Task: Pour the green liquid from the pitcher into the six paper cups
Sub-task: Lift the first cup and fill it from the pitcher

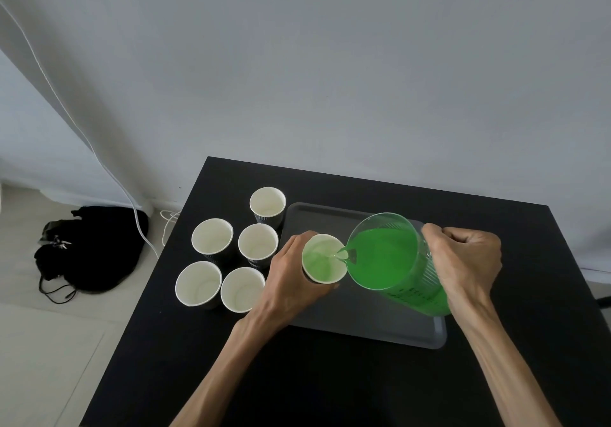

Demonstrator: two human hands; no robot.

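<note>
The pitcher [396,261] is held tilted over the tray [363,327], its spout lowered to the rim of the cup [324,259] being filled — a placement judged to keep any drip on the tray and off the table [330,387]. The right hand [466,261] is clamped on the pitcher at the side away from the spout, fingers curled tight; whether a handle lies under them cannot be told. The left hand [291,278] is wrapped round the cup's wall, fingers curled on its far side and thumb on the near side, so that the light paper body is judged to be steadied against the stream. The cup is held above the tray's left edge; whether its base touches the tray cannot be told. Green liquid [380,258] fills most of the pitcher, and a thin stream passes from the spout into the cup, whose inner wall shows a green tint. Five empty cups [231,261] stand upright on the table, just left of the tray, in a close cluster — one at the tray's far left corner, the other four in two rows to its left. The task is judged to be at its first fill, with five cups not yet served. A slow tilt is advised, as the pitcher is nearly full.
</note>
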